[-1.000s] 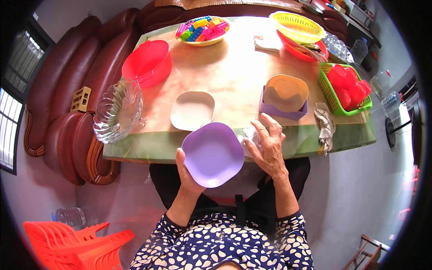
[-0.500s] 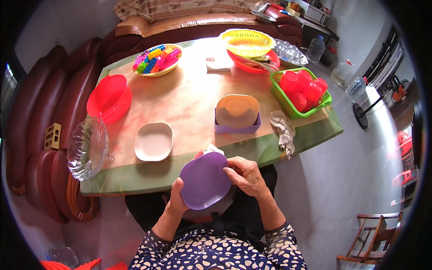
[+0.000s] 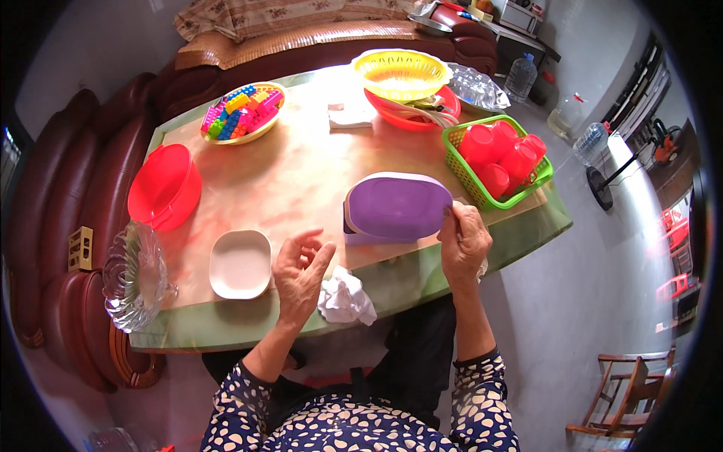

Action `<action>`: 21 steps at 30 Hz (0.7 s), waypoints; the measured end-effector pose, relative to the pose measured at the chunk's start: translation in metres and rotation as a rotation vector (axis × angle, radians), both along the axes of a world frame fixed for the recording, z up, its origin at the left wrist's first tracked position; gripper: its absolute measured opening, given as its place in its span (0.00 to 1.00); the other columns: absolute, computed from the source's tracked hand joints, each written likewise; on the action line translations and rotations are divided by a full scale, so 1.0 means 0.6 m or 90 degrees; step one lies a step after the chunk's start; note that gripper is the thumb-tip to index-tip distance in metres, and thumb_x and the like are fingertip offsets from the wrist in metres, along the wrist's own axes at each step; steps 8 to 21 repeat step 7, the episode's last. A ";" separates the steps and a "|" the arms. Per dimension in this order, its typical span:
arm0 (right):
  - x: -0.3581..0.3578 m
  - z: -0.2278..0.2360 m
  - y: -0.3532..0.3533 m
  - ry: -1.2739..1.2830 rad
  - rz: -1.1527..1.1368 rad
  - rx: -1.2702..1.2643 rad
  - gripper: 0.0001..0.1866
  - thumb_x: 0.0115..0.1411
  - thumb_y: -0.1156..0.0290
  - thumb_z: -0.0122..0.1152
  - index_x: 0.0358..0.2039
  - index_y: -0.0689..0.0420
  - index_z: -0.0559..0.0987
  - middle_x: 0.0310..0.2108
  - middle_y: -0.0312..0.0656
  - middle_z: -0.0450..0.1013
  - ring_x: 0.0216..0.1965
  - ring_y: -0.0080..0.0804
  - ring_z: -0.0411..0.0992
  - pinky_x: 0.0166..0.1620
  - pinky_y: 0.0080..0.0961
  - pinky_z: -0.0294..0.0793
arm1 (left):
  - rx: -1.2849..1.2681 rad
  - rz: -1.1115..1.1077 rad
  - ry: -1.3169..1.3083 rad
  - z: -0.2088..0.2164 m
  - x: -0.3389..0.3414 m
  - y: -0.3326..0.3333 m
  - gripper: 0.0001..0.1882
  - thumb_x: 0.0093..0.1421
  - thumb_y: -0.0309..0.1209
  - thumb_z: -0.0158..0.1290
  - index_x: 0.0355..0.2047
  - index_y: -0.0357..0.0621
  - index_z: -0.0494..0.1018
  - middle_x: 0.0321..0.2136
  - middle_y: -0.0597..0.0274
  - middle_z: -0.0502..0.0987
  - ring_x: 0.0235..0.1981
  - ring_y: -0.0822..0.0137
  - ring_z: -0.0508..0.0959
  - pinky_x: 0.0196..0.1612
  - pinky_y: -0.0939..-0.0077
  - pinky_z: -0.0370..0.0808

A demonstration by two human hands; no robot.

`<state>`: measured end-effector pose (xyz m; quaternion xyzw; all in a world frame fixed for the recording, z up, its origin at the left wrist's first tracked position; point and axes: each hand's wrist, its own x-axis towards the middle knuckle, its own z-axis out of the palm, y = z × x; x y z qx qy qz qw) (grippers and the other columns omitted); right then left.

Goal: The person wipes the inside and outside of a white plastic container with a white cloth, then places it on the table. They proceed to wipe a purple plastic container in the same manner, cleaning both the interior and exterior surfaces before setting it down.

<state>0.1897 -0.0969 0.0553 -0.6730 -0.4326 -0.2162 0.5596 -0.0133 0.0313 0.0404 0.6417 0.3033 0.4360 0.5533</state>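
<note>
My right hand pinches the right edge of a purple plate, tilted up at the purple holder. The plate hides most of the holder and what stands in it; I cannot tell whether it rests inside. My left hand is empty, its fingers loosely apart, between a white square plate and the holder. Just right of my left wrist, a crumpled white cloth lies at the table's near edge. A second cloth is almost wholly hidden behind my right hand.
A green basket of red cups stands right. At the back are a yellow colander over a red basin and a bowl of toy bricks. A red basin and a glass bowl sit left.
My right hand has carried the purple plate forward and right to the holder, covering the orange plate there. My left hand has let go of it, and the white cloth now lies on the table.
</note>
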 end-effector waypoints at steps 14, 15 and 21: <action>0.037 -0.043 0.040 -0.014 0.017 -0.044 0.08 0.55 0.84 0.59 0.37 0.64 0.78 0.29 0.50 0.74 0.29 0.44 0.75 0.35 0.32 0.75 | 0.185 -0.068 0.000 -0.040 0.100 0.080 0.20 0.56 0.28 0.62 0.50 0.45 0.74 0.29 0.65 0.76 0.22 0.81 0.71 0.21 0.86 0.67; 0.037 -0.043 0.040 -0.014 0.017 -0.044 0.08 0.55 0.84 0.59 0.37 0.64 0.78 0.29 0.50 0.74 0.29 0.44 0.75 0.35 0.32 0.75 | 0.185 -0.068 0.000 -0.040 0.100 0.080 0.20 0.56 0.28 0.62 0.50 0.45 0.74 0.29 0.65 0.76 0.22 0.81 0.71 0.21 0.86 0.67; 0.037 -0.043 0.040 -0.014 0.017 -0.044 0.08 0.55 0.84 0.59 0.37 0.64 0.78 0.29 0.50 0.74 0.29 0.44 0.75 0.35 0.32 0.75 | 0.185 -0.068 0.000 -0.040 0.100 0.080 0.20 0.56 0.28 0.62 0.50 0.45 0.74 0.29 0.65 0.76 0.22 0.81 0.71 0.21 0.86 0.67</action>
